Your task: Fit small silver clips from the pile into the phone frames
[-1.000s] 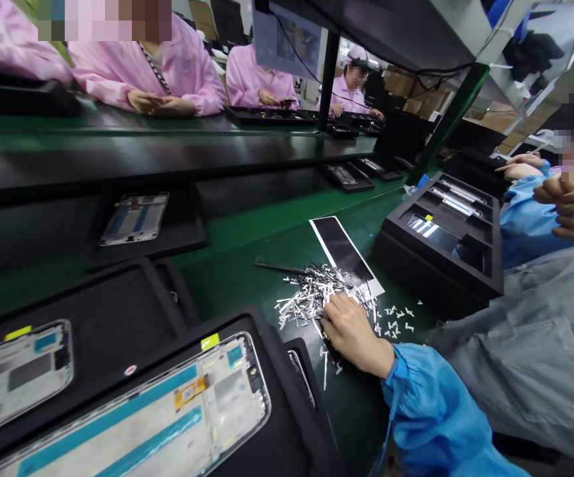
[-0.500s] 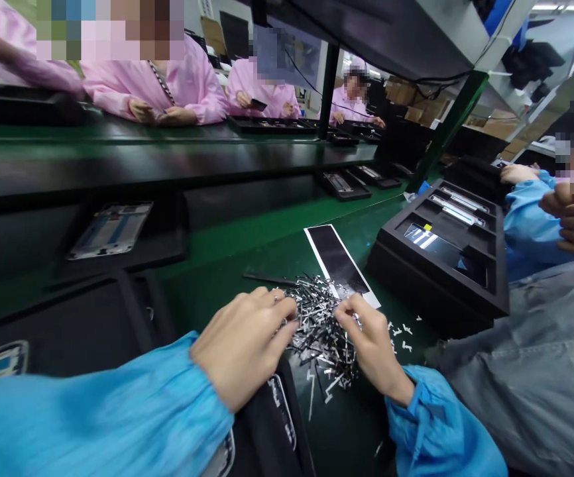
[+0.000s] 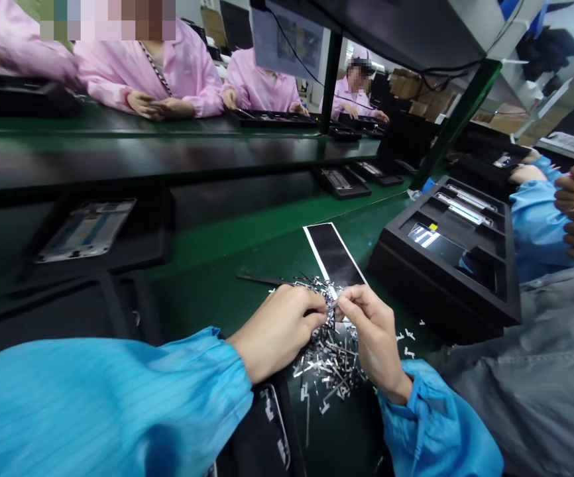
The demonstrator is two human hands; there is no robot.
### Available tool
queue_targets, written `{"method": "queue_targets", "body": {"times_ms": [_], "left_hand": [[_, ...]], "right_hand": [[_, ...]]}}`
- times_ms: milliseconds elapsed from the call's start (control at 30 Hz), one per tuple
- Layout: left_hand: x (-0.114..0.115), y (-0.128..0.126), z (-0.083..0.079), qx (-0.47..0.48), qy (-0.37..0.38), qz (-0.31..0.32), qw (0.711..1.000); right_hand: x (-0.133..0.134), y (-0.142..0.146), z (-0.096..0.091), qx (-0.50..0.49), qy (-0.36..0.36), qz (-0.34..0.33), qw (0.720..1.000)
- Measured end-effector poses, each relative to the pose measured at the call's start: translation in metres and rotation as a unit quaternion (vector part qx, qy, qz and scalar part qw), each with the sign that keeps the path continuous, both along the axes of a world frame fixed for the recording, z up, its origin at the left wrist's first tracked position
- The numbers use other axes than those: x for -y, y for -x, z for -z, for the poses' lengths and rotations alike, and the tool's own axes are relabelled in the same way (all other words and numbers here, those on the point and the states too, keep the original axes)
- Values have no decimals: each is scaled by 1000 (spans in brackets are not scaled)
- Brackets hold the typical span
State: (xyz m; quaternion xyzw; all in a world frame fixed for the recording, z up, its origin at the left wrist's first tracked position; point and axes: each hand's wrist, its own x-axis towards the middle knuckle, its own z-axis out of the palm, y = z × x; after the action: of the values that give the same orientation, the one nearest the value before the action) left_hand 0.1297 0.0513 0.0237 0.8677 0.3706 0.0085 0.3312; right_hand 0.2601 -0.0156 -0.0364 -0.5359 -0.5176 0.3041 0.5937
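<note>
A heap of small silvery metal strips (image 3: 329,361) lies on the green bench in front of me. Just above it, my left hand (image 3: 280,330) and my right hand (image 3: 374,338) meet, fingertips almost touching. Both are closed in a pinch on one small silvery strip (image 3: 334,304) held between them. Blue sleeves cover both my forearms. A black rectangular sheet with a white border (image 3: 334,255) lies flat just beyond the heap.
A black moulded tray (image 3: 446,265) with slots stands to the right. Black trays with phone frames (image 3: 85,228) sit on the left. A grey cloth (image 3: 540,384) covers the right. A neighbour in blue sits at the right edge; people in pink work across the belt.
My left hand came in from the left and joined the right. Both rose from the heap and closed on one strip between them.
</note>
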Motion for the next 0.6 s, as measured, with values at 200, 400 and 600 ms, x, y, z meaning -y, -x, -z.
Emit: {"method": "queue_targets", "body": {"times_ms": [200,400,600], "left_hand": [[-4,-1,4,32,48,-31,998],[-6,1,5,82,84,-85,989],[-8,0,4,117,104,-156,975]], "right_hand": [[-1,0,-4,-28,44,-34,998],[-1,-2,-3,10,67,-47,997],[2,1,-8,49,49,-55,996]]}}
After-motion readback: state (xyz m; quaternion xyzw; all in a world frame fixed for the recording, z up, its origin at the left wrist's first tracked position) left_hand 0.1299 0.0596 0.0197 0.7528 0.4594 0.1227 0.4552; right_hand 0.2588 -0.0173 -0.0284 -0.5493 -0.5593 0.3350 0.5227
